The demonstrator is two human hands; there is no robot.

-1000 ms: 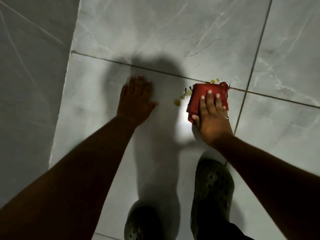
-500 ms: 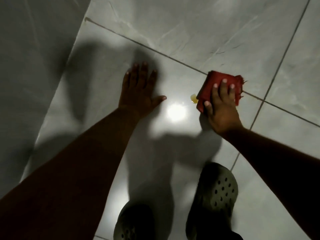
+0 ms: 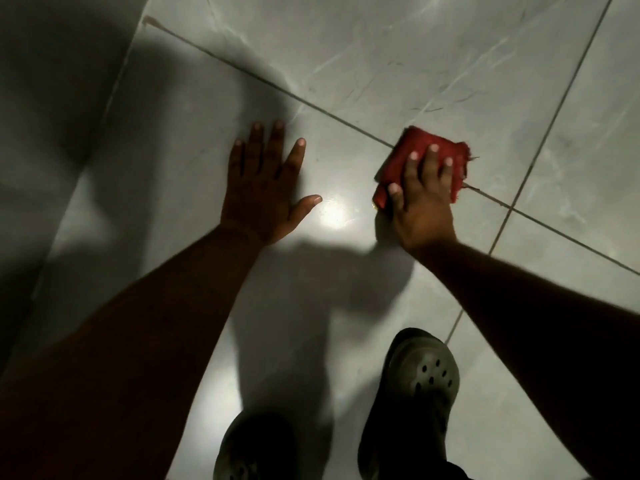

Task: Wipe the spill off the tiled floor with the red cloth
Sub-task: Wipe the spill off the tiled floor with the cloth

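I see one red cloth (image 3: 417,142), folded, on the floor (image 3: 381,46) across a grout line (image 3: 346,121), right of centre. Its frayed edge points right. I cannot tell the long axis, because the right hand (image 3: 424,206) covers the near part. This hand presses flat on it, fingers straight and spread. One yellow spot of spill (image 3: 374,205) shows at the cloth's near-left corner. The left hand (image 3: 263,192) lies flat on the floor, released, fingers pointing far. Two shoes (image 3: 420,386) stand near.

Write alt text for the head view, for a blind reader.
A right hand presses a folded red cloth onto a grey tiled floor, across a grout line. The left hand rests flat beside it. Two dark clogs show below.
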